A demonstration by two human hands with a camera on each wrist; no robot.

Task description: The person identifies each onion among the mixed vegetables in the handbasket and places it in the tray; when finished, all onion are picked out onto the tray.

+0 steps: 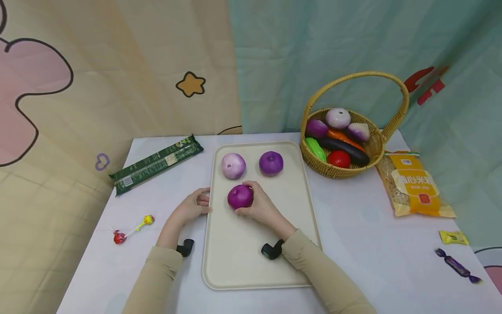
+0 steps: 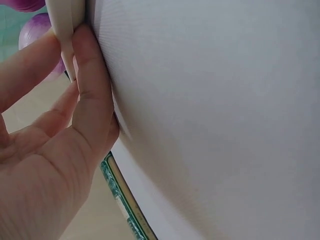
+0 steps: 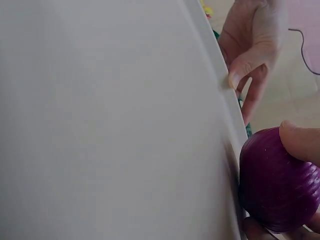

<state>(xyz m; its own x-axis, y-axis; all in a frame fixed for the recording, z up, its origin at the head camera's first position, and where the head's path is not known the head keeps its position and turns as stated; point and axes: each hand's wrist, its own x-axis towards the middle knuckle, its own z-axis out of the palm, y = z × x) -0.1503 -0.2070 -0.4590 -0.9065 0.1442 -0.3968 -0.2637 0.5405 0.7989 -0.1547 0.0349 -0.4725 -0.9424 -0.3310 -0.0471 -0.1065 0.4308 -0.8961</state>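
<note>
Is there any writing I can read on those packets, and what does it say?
Yellow bag: large white characters, too blurred to read.
Green packet: small print and a white label, too small to read.
Yellow sweet wrapper: dark mark, unreadable.
Nothing else bears text.

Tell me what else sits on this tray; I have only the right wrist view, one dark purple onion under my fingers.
Observer: Two more onions: a pale onion and a violet onion, both behind the dark purple onion that the right hand holds.
Operator: Report the left hand.
Observer: The left hand pinches the tray at its left rim, thumb on top.
Operator: Say what lies left of it.
Observer: A green packet and a lollipop on the table.
</note>
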